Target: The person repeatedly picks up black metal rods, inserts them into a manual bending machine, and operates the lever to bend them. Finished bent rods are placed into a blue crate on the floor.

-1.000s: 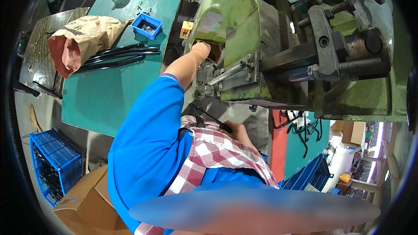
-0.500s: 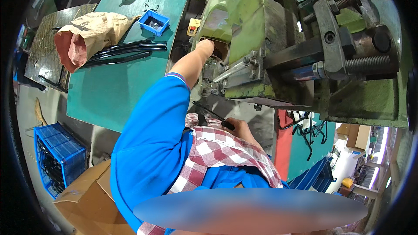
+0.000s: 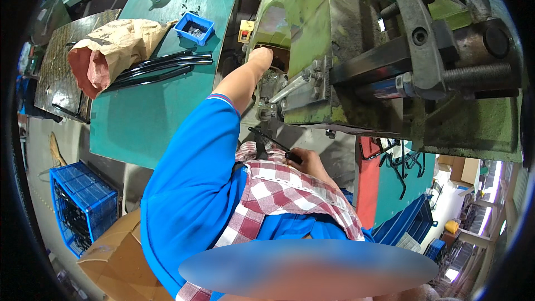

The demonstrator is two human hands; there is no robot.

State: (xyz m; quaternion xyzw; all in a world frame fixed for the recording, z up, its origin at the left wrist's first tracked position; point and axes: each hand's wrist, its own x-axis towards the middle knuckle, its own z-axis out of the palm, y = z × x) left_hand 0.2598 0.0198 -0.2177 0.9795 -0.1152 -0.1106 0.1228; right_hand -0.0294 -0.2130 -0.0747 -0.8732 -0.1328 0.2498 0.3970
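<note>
My left arm, in a blue sleeve, stretches forward to the green machine (image 3: 312, 28). At the machine's rectangular opening (image 3: 282, 59) is my left hand (image 3: 261, 56), its fingers out of sight inside. Close to my waist, my right hand (image 3: 306, 161) is wrapped round one end of a slim black rod (image 3: 270, 138). The rod's free end points forward and left, below the machine. A metal lever or bar (image 3: 291, 86) sits on the machine just right of my left wrist.
On the green table (image 3: 150, 128) to the left lie black tubes (image 3: 161, 67), a brown paper sack (image 3: 125, 39) and a blue tray of small parts (image 3: 194, 29). A yellow switch box (image 3: 245, 31) is beside the machine. A blue crate (image 3: 83, 206) and cardboard box (image 3: 122, 256) stand lower left.
The view has shifted slightly. My left hand stays at the machine opening, and my right hand still holds the black rod near my waist.
</note>
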